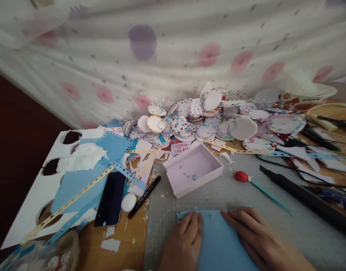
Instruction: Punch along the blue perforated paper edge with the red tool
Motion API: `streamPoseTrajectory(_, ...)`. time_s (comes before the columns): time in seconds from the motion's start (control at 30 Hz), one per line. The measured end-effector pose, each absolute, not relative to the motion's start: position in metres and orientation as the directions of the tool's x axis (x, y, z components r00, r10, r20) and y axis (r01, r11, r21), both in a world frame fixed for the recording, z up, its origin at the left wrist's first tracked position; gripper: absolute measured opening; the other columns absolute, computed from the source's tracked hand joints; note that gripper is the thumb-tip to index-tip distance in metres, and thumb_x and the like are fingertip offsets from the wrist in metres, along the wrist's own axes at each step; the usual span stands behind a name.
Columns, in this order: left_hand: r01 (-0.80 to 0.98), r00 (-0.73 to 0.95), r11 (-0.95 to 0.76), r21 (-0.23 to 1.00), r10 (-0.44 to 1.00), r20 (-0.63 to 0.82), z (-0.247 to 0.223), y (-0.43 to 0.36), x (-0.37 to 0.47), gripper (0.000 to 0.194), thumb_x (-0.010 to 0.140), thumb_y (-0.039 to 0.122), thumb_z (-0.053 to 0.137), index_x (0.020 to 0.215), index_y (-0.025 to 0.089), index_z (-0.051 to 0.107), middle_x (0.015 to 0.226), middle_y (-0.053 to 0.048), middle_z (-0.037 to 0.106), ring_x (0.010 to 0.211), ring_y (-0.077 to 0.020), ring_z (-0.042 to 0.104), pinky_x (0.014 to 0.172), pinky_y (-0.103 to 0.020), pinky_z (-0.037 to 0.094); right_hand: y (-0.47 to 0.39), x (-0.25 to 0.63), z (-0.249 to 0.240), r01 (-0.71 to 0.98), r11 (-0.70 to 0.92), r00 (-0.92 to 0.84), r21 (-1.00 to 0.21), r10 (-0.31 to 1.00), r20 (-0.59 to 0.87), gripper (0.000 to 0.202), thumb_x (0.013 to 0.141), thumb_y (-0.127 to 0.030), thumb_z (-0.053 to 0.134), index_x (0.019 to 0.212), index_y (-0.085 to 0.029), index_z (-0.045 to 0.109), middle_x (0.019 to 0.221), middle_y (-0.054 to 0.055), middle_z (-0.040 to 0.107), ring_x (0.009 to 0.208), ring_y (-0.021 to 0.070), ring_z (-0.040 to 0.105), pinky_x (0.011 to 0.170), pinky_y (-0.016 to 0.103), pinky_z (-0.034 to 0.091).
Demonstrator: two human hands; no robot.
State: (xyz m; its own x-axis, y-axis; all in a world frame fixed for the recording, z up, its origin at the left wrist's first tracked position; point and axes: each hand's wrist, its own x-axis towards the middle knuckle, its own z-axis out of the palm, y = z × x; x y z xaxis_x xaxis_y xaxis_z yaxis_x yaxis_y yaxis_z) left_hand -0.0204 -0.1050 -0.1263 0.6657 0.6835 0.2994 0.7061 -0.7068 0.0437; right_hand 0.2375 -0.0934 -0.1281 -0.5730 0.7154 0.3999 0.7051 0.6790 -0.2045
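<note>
Left hand (185, 241) and right hand (260, 239) lie flat, fingers released, pressing a smooth blue paper sheet (219, 244) on the grey gridded cutting mat (189, 203) at the near edge | Just beyond: shallow pale-pink rectangular box (193, 169) holding a few blue paper bits | Behind it: heap of round confetti-dotted card discs (195, 120) | Left: black marker (144, 196), dark phone (110, 198)

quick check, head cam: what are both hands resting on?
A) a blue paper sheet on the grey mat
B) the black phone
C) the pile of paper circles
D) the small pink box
A: the left hand and right hand both lie flat on the blue paper sheet, which sits on the grey mat; the pink box sits untouched beyond them.
</note>
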Motion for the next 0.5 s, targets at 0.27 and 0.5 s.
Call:
streamPoseTrajectory(0.27, 0.845, 0.491, -0.534, -0.001, 0.776, 0.396, -0.138, -0.108, 0.022, 0.064, 0.099, 0.059, 0.035, 0.128, 0.011, 0.067, 0.099, -0.012, 0.074, 0.089, -0.026, 0.065, 0.082, -0.038, 0.053, -0.106, 0.216, -0.133, 0.779, 0.627, -0.567, -0.002, 0.705, 0.426, 0.043, 0.093, -0.019, 0.045, 0.129, -0.014, 0.067, 0.098, 0.011, 0.078, 0.087, 0.0257, 0.074, 0.071, 0.034, 0.066)
streamPoseTrajectory(0.5, 0.803, 0.559, -0.595, -0.009, 0.748, 0.358, -0.146, -0.108, 0.012, 0.073, 0.091, 0.061, 0.051, 0.145, 0.012, 0.051, 0.147, -0.013, 0.057, 0.135, -0.0307, 0.051, 0.104, -0.04, 0.047, -0.109, 0.222, -0.143, 0.779, 0.624, -0.541, -0.07, 0.724, 0.428, 0.062, 0.094, -0.024, 0.049, 0.156, -0.019, 0.039, 0.146, 0.01, 0.062, 0.13, 0.0291, 0.061, 0.092, 0.038, 0.061)
